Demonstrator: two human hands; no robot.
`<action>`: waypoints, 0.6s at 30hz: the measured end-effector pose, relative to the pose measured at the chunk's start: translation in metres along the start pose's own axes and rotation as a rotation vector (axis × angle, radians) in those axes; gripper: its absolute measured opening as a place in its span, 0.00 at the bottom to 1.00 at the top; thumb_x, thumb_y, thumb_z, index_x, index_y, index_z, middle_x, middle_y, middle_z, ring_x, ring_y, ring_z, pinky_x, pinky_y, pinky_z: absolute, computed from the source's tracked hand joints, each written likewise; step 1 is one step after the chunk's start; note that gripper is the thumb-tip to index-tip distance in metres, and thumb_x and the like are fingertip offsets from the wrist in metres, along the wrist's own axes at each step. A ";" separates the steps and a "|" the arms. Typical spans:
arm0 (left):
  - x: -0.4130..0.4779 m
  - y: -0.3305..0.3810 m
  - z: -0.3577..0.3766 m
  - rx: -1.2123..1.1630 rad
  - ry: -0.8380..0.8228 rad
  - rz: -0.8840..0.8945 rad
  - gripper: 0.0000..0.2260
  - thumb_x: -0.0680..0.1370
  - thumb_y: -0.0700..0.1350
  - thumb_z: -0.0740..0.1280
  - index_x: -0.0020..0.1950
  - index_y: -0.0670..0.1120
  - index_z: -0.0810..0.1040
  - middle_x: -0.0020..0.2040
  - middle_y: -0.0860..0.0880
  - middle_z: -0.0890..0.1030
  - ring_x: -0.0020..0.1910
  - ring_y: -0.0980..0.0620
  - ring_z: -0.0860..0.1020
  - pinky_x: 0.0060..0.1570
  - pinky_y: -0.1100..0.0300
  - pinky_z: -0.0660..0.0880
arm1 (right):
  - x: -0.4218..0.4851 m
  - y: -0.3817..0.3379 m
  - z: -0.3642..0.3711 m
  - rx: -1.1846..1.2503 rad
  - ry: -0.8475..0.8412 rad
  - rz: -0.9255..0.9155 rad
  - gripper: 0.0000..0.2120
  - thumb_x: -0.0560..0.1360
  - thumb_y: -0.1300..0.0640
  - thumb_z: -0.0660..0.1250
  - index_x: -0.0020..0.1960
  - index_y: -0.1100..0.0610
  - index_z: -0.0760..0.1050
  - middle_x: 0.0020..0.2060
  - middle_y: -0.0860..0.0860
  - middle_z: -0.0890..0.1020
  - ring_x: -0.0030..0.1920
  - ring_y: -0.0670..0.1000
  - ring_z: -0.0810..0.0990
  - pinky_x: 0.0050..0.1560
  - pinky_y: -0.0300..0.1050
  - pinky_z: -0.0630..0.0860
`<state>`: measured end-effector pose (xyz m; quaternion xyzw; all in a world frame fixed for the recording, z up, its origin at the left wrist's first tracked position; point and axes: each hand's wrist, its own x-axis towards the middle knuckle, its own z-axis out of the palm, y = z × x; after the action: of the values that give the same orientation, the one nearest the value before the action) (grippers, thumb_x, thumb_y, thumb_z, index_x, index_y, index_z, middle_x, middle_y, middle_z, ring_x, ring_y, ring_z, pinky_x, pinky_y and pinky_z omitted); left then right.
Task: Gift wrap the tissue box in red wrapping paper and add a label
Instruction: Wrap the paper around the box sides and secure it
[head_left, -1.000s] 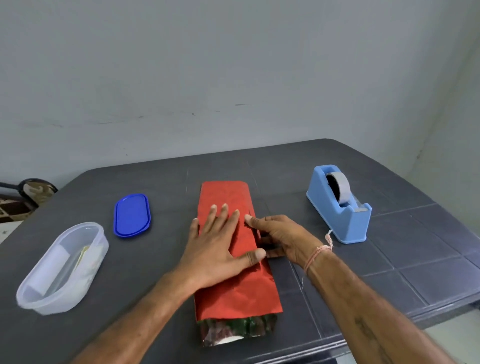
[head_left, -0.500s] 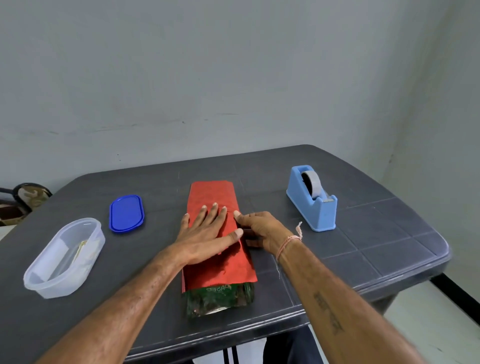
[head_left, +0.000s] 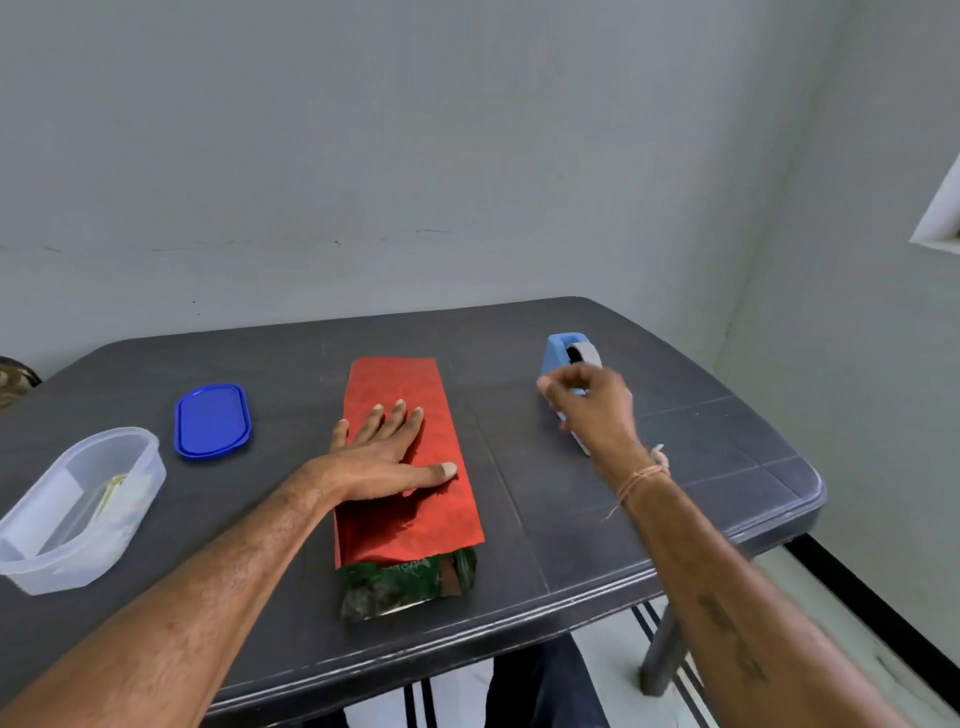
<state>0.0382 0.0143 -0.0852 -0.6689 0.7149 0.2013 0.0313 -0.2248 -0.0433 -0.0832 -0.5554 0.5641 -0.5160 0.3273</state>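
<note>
Soft, even daylight fills the room, cool and fairly bright, with no hard glare. The dark desk (head_left: 675, 467) carries a dull sheen along its right edge. The left hand (head_left: 384, 452) casts only a faint, soft shadow on the red wrapping paper (head_left: 415, 519). The right hand (head_left: 589, 410) is smeared by motion blur, its fingers indistinct. Wide-angle bowing curves the desk's edges, and the forearms near its front edge look stretched.
</note>
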 end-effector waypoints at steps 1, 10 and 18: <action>0.000 0.000 0.000 0.001 -0.005 -0.001 0.47 0.74 0.77 0.53 0.83 0.56 0.36 0.81 0.55 0.32 0.81 0.52 0.32 0.77 0.41 0.31 | 0.012 0.002 -0.014 -0.140 0.132 -0.029 0.06 0.74 0.50 0.74 0.46 0.52 0.83 0.44 0.46 0.84 0.43 0.47 0.82 0.45 0.44 0.80; 0.002 -0.004 -0.001 -0.030 -0.019 0.019 0.68 0.48 0.89 0.41 0.82 0.57 0.35 0.81 0.56 0.31 0.80 0.52 0.31 0.76 0.40 0.29 | 0.073 0.007 -0.076 -0.096 -0.210 0.503 0.23 0.78 0.55 0.74 0.67 0.68 0.74 0.63 0.63 0.77 0.57 0.61 0.80 0.49 0.55 0.84; 0.004 -0.005 0.001 -0.017 -0.015 0.029 0.70 0.45 0.89 0.39 0.82 0.57 0.35 0.81 0.55 0.31 0.80 0.52 0.31 0.76 0.41 0.30 | 0.077 -0.006 -0.073 0.021 -0.252 0.658 0.16 0.79 0.62 0.71 0.65 0.64 0.76 0.68 0.62 0.72 0.66 0.67 0.76 0.38 0.69 0.81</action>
<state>0.0423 0.0106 -0.0886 -0.6572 0.7224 0.2129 0.0280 -0.3046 -0.1009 -0.0434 -0.3997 0.6626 -0.3161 0.5488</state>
